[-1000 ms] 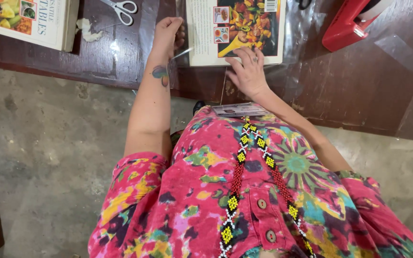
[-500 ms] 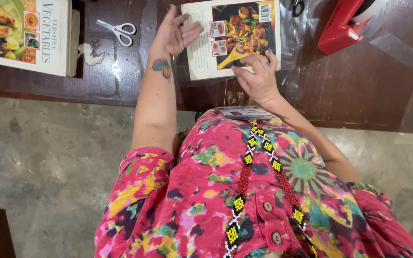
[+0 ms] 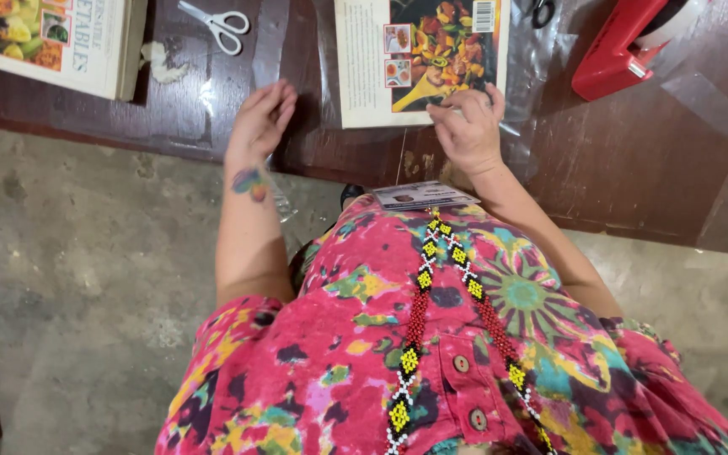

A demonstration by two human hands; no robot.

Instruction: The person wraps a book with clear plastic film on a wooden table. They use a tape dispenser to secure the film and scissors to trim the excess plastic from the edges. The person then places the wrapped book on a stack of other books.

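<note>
On dark wooden table (image 3: 625, 160), near its front edge: white-bordered cookbook (image 3: 421, 59) with colourful food photo, lying flat.
Right hand (image 3: 468, 126) curled, fingertips pressing cookbook's lower edge; left hand (image 3: 259, 125) open, fingers extended over clear plastic sheet (image 3: 267, 42), beside white-handled scissors (image 3: 216, 25).

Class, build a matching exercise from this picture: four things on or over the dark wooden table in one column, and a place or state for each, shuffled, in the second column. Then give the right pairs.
Column 1
1. scissors
2. red tape dispenser
3. right hand
4. left hand

Column 2
A. top right of the table
B. fingers resting on the lower edge of the food-photo book
C. lying between the two books, white handles
D. open, over the clear plastic sheet

Pairs: 1-C, 2-A, 3-B, 4-D
</note>
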